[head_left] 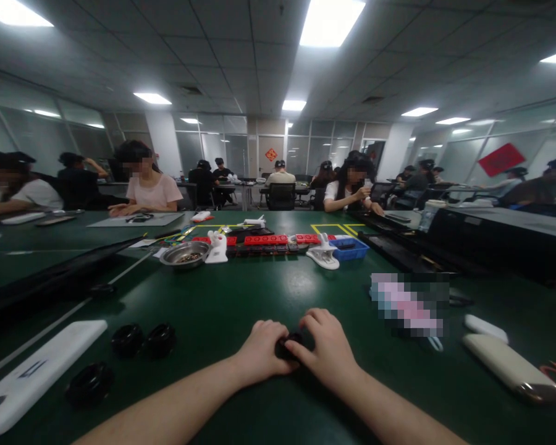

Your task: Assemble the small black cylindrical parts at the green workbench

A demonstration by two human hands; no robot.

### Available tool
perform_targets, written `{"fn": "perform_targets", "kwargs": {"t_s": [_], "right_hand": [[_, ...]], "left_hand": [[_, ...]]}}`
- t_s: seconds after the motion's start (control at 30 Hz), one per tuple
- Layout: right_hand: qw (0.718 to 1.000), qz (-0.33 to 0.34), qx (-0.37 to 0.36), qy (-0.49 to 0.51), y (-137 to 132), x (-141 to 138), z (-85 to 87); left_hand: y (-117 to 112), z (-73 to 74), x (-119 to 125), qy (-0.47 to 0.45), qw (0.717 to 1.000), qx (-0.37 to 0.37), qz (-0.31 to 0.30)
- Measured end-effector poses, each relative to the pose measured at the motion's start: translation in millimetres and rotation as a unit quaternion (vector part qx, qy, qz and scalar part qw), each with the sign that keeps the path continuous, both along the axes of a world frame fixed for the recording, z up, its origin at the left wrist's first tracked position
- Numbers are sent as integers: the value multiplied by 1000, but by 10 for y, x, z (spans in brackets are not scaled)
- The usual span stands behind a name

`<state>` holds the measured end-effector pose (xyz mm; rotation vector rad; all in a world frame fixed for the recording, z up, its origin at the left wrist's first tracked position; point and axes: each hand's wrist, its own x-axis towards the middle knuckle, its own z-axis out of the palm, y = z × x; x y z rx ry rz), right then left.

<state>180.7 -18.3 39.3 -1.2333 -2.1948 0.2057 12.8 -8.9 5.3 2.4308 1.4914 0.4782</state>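
Low over the green table, my left hand (267, 350) and my right hand (328, 347) meet around a small black part (291, 343). The fingers of both hands are curled in on it, and most of it is hidden, so its exact kind does not show. To the left of my hands sit three glossy black ring-like parts: one (127, 340) beside another (160, 339), and a third (89, 384) nearer to me.
A long white device (44, 377) lies at left. Across the table stand a metal bowl (185, 254) with small pieces, white clamps (323, 254), red strips (265, 240) and a blue tray (349, 249). A cream-coloured case (509, 364) lies at right. People sit beyond.
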Motion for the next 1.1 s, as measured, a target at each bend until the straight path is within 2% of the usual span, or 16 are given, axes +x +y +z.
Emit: {"fn": "perform_targets", "kwargs": {"t_s": [0.07, 0.2, 0.27, 0.4, 0.47, 0.6, 0.7, 0.8, 0.87, 0.93, 1.03, 1.1], "right_hand": [[999, 24, -28, -2, 3, -20, -7], [984, 122, -114, 56, 20, 31, -37], [983, 101, -128, 87, 31, 71, -55], [989, 15, -98, 107, 47, 76, -82], [989, 38, -96, 107, 55, 51, -94], [965, 136, -168, 146, 84, 52, -133], [955, 117, -195, 191, 104, 89, -173], [965, 65, -161, 195, 114, 90, -197], [974, 58, -138, 172, 120, 69, -198], [973, 86, -147, 156, 128, 49, -191], [955, 144, -192, 172, 139, 44, -188], [947, 145, -210, 197, 140, 52, -197]], "left_hand": [[2, 1, 6, 1, 1000, 2, -6], [1, 24, 8, -1, 1000, -5, -16], [-2, 35, 5, -4, 1000, -7, -15], [-2, 33, -4, -2, 1000, -11, -12], [1, 23, -7, -2, 1000, -15, -14], [7, 18, -11, -10, 1000, -18, -12], [5, 38, -7, -4, 1000, -25, -10], [-3, 67, 3, 0, 1000, -25, -6], [-10, 83, 8, 2, 1000, -31, -6], [-14, 88, 10, -3, 999, -34, -12], [-16, 80, 6, -8, 1000, -26, -13], [-15, 73, 5, -4, 1000, -22, -11]]}}
